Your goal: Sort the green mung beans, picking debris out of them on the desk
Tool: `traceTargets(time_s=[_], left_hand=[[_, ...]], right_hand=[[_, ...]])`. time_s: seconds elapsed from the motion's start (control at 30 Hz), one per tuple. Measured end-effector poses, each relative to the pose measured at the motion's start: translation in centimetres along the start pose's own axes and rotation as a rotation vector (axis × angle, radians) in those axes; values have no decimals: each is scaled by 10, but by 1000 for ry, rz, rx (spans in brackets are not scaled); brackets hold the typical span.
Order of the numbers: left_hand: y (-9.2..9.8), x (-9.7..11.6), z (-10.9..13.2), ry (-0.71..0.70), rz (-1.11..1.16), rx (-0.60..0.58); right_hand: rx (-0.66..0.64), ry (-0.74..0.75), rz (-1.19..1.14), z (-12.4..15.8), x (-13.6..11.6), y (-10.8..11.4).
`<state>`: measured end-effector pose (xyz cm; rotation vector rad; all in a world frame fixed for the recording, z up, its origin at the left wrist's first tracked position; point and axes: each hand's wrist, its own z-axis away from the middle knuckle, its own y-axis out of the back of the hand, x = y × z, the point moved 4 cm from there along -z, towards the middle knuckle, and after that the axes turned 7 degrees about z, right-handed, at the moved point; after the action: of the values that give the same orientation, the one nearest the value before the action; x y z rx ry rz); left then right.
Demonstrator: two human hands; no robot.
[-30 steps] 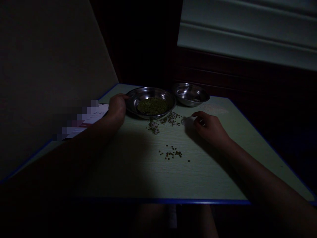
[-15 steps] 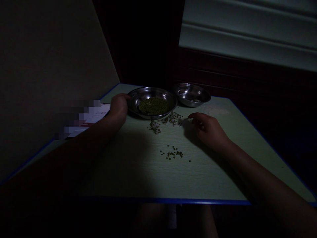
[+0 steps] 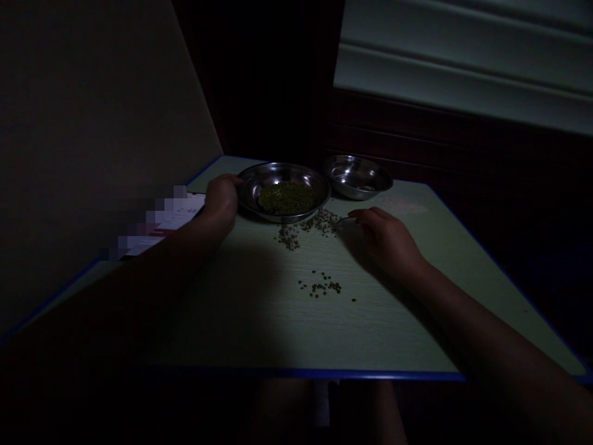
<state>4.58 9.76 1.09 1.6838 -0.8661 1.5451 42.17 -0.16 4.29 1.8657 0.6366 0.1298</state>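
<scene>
A wide metal bowl [image 3: 250, 198] with green beans [image 3: 286, 198] in it stands at the back of the table. My left hand [image 3: 222, 199] grips its left rim. My right hand [image 3: 386, 238] is closed on a thin metal utensil [image 3: 346, 220], perhaps a spoon, whose tip is at the right edge of a spread of mixed pale grains and beans [image 3: 319, 222] in front of the bowl. Nearer the front lies a loose group of several dark green beans [image 3: 327, 286]. A second metal bowl [image 3: 359, 176] sits behind, to the right, with a little something at its bottom.
The pale green table [image 3: 296, 340] has a blue edge. At its left lies a printed paper or box [image 3: 162, 230], partly blurred out. A wall rises on the left. A pale whitish patch [image 3: 403, 204] marks the table right of the second bowl. The scene is dim.
My right hand has turned and shifted slightly, with its fingers more closed around the utensil. My left hand stays on the bowl rim.
</scene>
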Motion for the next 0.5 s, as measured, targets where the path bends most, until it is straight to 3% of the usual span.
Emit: traceTargets(time_s=[0.3, 0.5], left_hand=[[0, -1, 0, -3, 21, 27], [1, -4, -5, -29, -50, 5]], right_hand=[[-95, 56, 31, 0, -13, 4], [-83, 83, 4, 1, -13, 7]])
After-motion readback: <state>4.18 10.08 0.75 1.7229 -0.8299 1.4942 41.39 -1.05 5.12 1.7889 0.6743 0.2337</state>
